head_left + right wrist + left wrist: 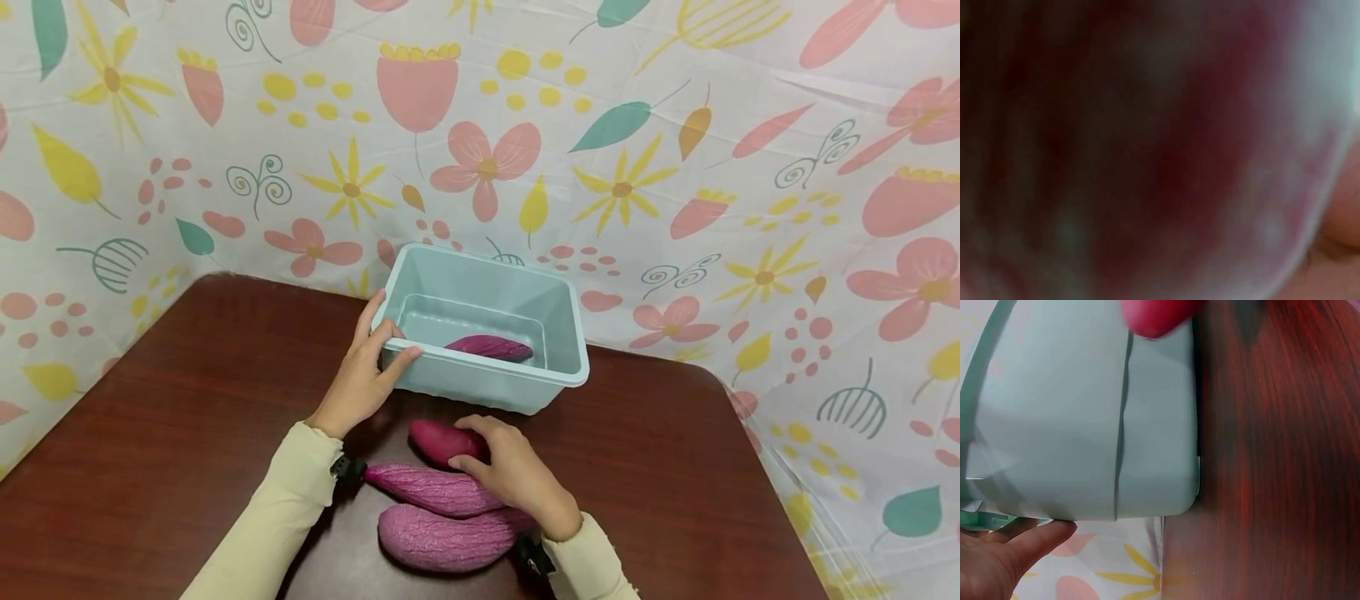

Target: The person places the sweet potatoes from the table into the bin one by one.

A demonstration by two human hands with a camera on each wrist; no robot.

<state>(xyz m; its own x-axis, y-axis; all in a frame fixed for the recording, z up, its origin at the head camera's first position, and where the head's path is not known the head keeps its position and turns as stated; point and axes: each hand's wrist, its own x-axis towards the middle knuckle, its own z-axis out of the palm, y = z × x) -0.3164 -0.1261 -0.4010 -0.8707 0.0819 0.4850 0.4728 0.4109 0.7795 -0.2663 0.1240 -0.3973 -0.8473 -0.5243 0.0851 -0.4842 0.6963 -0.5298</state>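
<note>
A pale blue plastic bin (480,379) stands tilted on the table, and my left hand (360,379) grips its near left corner by the rim. In the left wrist view, that hand (1004,556) shows at the bin's edge. Inside the bin lies a wrinkled purple vegetable (491,347). My right hand (517,471) holds a smooth magenta sweet potato (435,439) between thumb and fingers, in front of the bin. Below it, partly under the right hand and wrist, lie two long wrinkled purple vegetables, one slimmer (427,487) and one thicker (442,537). The right wrist view is blurred.
The dark reddish-brown table (187,417) extends to both sides of the bin. Behind it hangs a white cloth (480,83) printed with flowers and leaves, close to the bin's back.
</note>
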